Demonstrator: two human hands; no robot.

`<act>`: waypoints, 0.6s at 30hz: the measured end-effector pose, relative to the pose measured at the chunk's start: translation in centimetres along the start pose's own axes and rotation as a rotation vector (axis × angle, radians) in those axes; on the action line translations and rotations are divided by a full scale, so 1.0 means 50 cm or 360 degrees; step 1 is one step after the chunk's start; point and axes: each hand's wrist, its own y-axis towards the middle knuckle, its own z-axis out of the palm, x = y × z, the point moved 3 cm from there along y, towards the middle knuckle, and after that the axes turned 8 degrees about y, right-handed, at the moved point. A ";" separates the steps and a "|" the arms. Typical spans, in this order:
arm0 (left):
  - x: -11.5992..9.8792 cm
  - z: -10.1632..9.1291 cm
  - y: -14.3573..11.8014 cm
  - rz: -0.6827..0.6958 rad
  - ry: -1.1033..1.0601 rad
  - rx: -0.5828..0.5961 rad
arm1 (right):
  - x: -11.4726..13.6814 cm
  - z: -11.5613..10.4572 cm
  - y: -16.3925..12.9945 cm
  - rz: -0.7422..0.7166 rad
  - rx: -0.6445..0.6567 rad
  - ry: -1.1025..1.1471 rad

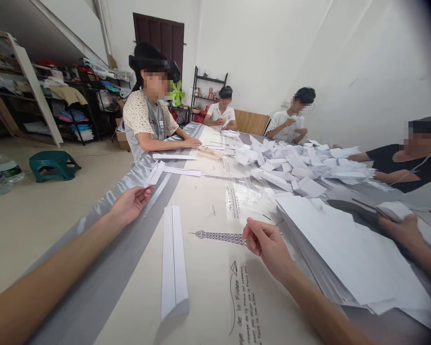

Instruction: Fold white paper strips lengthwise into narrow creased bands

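Note:
A long folded strip of white paper (pixel 174 261) lies on the table in front of me, between my arms. My left hand (pixel 130 205) rests at the table's left edge, fingers loosely curled, its fingertips at the near end of another folded white strip (pixel 155 173); whether it grips that strip is unclear. My right hand (pixel 264 242) hovers right of the near strip, fingers curled in with nothing visible in them, beside a stack of white sheets (pixel 345 249).
The table (pixel 215 211) has a printed tower-pattern cover. A heap of folded white paper pieces (pixel 301 165) lies at its middle right. Several other people sit around it, and one person's hand (pixel 402 227) works at the right. A green stool (pixel 54 164) stands on the floor at left.

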 end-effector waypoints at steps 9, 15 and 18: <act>-0.007 -0.011 0.016 0.0107 0.0216 -0.0035 | 0.002 0.000 -0.005 -0.0006 -0.0021 -0.0008; -0.005 -0.029 0.039 0.0298 0.0746 -0.0058 | 0.001 -0.002 -0.003 -0.0001 -0.0014 -0.0023; -0.013 -0.039 0.037 0.0495 0.1089 -0.0113 | 0.004 0.001 -0.005 -0.0019 -0.0012 -0.0052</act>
